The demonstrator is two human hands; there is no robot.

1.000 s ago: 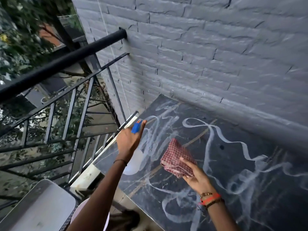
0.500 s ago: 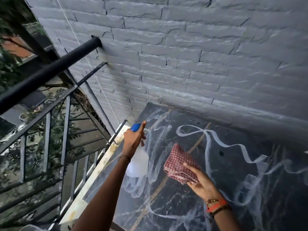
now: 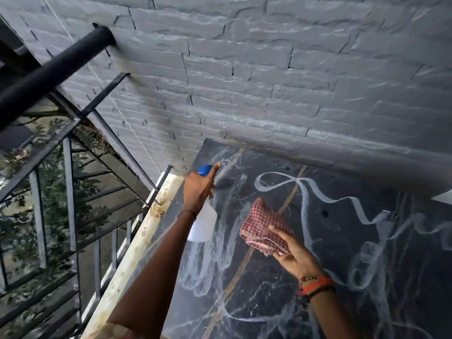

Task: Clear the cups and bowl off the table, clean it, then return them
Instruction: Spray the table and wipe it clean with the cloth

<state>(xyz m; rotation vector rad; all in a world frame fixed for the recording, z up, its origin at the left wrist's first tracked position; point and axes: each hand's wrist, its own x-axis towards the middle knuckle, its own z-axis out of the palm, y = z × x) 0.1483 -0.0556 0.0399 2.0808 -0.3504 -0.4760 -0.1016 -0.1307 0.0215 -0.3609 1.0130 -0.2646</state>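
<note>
A dark marble-patterned table point(image 3: 330, 253) with white streaks fills the lower right and butts against the wall. My left hand point(image 3: 198, 187) grips a white spray bottle point(image 3: 204, 223) with a blue top, its nozzle aimed at the table's far left corner, where a small wet patch shows. My right hand point(image 3: 292, 253) holds a folded red-and-white checked cloth point(image 3: 263, 226) just above the table's middle. No cups or bowl are in view.
A grey brick wall point(image 3: 269, 69) rises behind the table. A black metal railing point(image 3: 49, 77) with vertical bars runs along the left, and a pale stained ledge point(image 3: 137, 245) lies between it and the table's left edge. Foliage shows beyond the bars.
My view has swung right and closer to the table. My left hand with the bottle has moved forward toward the far left corner; the cloth hand has stayed over the middle.
</note>
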